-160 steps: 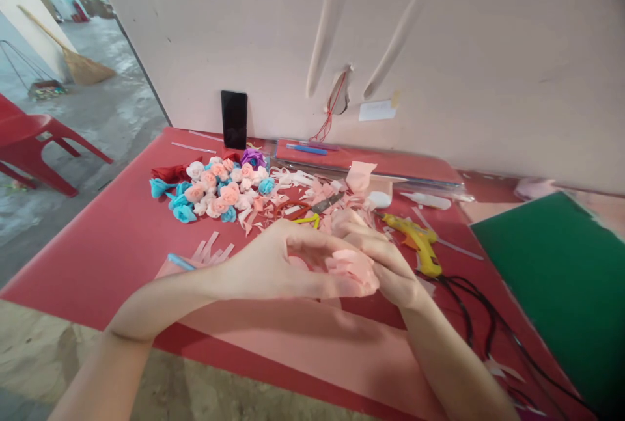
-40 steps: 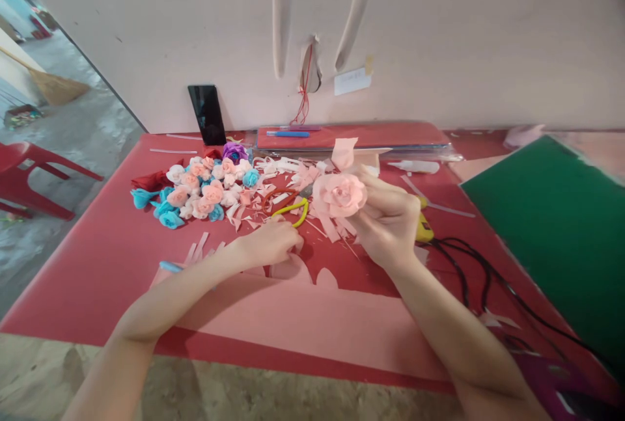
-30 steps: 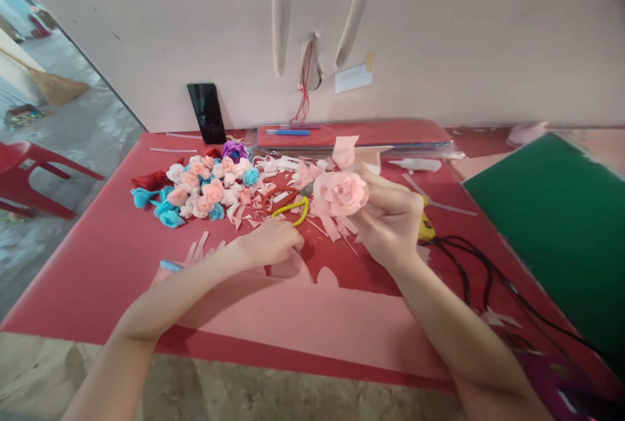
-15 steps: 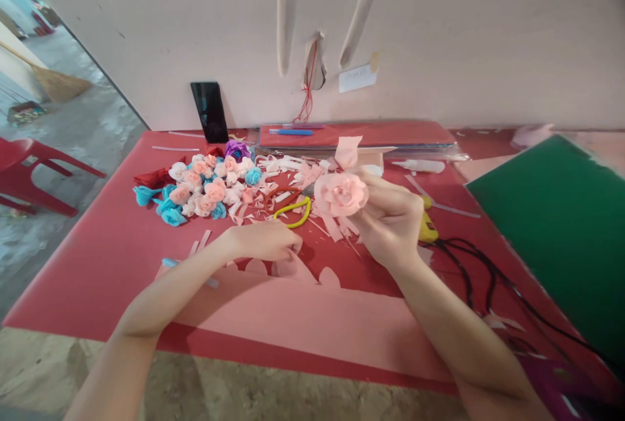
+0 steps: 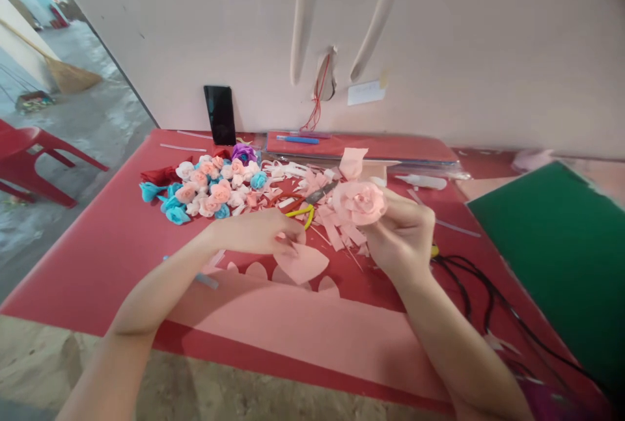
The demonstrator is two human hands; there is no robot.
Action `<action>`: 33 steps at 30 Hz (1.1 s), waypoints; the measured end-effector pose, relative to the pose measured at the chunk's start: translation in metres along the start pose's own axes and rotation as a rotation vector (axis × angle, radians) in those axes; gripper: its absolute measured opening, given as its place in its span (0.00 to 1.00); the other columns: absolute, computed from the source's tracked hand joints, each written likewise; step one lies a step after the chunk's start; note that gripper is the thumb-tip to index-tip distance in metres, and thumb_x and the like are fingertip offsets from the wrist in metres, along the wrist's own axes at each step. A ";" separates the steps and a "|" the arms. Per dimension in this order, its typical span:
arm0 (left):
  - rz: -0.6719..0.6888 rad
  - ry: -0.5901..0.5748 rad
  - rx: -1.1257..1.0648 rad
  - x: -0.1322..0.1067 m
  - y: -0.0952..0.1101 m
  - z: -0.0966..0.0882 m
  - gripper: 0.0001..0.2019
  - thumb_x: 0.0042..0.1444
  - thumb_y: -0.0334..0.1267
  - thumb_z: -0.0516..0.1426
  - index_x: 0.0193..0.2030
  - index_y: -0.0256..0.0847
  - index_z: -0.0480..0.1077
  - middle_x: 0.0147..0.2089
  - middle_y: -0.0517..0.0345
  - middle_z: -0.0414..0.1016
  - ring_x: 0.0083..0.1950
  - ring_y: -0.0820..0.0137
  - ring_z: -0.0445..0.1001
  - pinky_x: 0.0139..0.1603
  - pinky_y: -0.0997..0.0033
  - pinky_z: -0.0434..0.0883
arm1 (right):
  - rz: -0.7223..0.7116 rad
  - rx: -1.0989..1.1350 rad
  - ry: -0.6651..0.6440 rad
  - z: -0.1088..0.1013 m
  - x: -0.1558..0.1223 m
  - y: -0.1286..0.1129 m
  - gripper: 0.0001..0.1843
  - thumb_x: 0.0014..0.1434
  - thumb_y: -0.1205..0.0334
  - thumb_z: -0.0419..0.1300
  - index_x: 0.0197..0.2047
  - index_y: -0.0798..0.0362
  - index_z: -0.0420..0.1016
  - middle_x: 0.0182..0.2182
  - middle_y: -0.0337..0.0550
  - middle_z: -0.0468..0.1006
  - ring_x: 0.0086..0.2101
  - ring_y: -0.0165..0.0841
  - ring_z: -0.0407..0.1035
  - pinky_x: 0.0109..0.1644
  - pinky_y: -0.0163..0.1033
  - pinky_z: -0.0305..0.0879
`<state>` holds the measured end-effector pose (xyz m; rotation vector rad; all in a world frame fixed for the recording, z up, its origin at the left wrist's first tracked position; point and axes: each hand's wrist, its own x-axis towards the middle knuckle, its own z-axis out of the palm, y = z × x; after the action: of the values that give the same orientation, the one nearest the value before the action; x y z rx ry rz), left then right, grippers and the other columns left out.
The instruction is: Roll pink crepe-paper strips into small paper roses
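My right hand [image 5: 405,232] grips a pink paper rose [image 5: 360,203] from beneath, its bloom facing me. In my left hand [image 5: 273,232] a pink paper petal [image 5: 303,263] is pinched by one end, just above the table. More cut petals [image 5: 256,271] lie below it, along the far edge of a long pink paper sheet [image 5: 293,323]. Beyond my left hand are scissors with yellow-lined handles [image 5: 306,211], among pink paper scraps [image 5: 336,229]. A pile of finished paper flowers [image 5: 209,190] in pink, white, blue, red and purple sits to the left.
A dark phone [image 5: 219,115] leans on the white wall at the back. Pens [image 5: 297,140] rest on a wrapped red stack [image 5: 390,144]. Black cables [image 5: 469,265] and a green sheet [image 5: 547,245] occupy the right. A red plastic chair [image 5: 39,161] stands left of the red table [image 5: 88,245].
My left hand has lifted a petal off the table among the others. The rose in my right hand appears slightly lower and further right, as the whole view has shifted too.
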<state>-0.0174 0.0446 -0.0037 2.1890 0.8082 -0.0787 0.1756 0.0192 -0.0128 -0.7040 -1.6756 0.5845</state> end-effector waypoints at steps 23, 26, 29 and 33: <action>0.300 0.852 -0.518 -0.026 0.026 0.012 0.13 0.50 0.35 0.61 0.44 0.39 0.72 0.45 0.52 0.77 0.46 0.67 0.73 0.43 0.70 0.70 | -0.158 -0.109 -0.206 0.000 -0.003 -0.009 0.11 0.56 0.72 0.57 0.35 0.48 0.76 0.30 0.41 0.77 0.34 0.35 0.67 0.36 0.41 0.67; 0.336 0.874 -0.603 -0.021 0.026 0.014 0.08 0.48 0.35 0.63 0.37 0.38 0.74 0.37 0.55 0.77 0.38 0.70 0.72 0.37 0.72 0.69 | -0.222 -0.161 -0.172 -0.001 -0.004 -0.007 0.12 0.55 0.75 0.56 0.34 0.48 0.75 0.30 0.40 0.77 0.34 0.34 0.66 0.36 0.41 0.66; 0.363 0.856 -0.536 -0.019 0.028 0.016 0.02 0.51 0.33 0.61 0.31 0.40 0.77 0.27 0.61 0.70 0.29 0.76 0.66 0.32 0.74 0.66 | -0.268 -0.172 -0.171 0.000 -0.004 -0.006 0.13 0.53 0.77 0.55 0.33 0.49 0.73 0.31 0.40 0.77 0.34 0.34 0.66 0.36 0.40 0.65; 0.383 0.913 -0.566 -0.016 0.029 0.020 0.07 0.54 0.31 0.59 0.34 0.44 0.78 0.26 0.62 0.66 0.29 0.76 0.65 0.33 0.74 0.66 | -0.269 -0.213 -0.109 0.002 -0.006 -0.005 0.14 0.52 0.79 0.53 0.32 0.49 0.72 0.36 0.42 0.75 0.36 0.34 0.66 0.38 0.42 0.64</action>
<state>-0.0093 0.0083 0.0065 1.7270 0.7227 1.2558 0.1738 0.0118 -0.0138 -0.5913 -1.9154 0.2600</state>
